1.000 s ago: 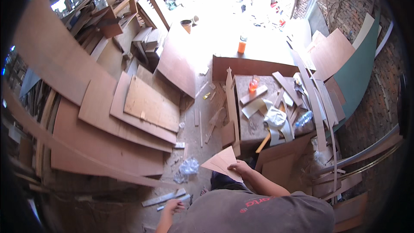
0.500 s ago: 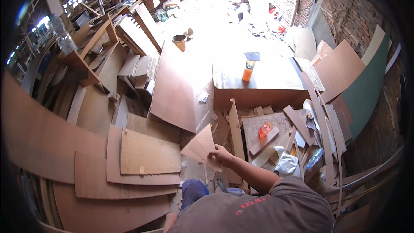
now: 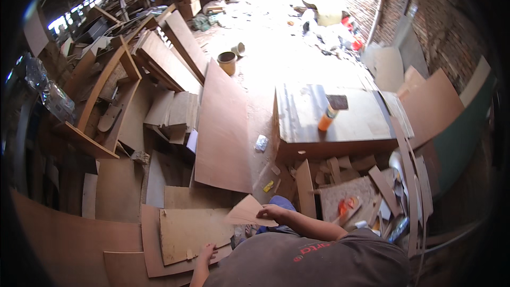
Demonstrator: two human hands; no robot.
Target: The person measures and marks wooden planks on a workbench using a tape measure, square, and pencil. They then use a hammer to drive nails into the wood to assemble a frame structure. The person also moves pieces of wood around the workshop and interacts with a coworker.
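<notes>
My right hand [image 3: 272, 212] grips the edge of a thin, pale, roughly triangular piece of plywood [image 3: 245, 211], held out in front of my body. My left hand [image 3: 209, 253] has its fingers apart and nothing in it. It hovers over or rests near the lower right part of a yellowish board [image 3: 196, 234]; whether it touches I cannot tell. Beneath that board lie larger reddish-brown plywood sheets [image 3: 151, 244], stacked and overlapping.
A large plywood panel [image 3: 223, 133] leans ahead of me. To the right, a low metal-topped box [image 3: 356, 117] carries an orange bottle [image 3: 326, 119]. Wood scraps and a red-orange item [image 3: 346, 205] lie nearer. A bucket [image 3: 227, 64] stands farther off, and brick wall [image 3: 430, 32] rises at right.
My view has shifted upward and turned. My left hand has come forward over the boards at left, its fingers now showing. The plywood piece remains in my right hand, closer to my body.
</notes>
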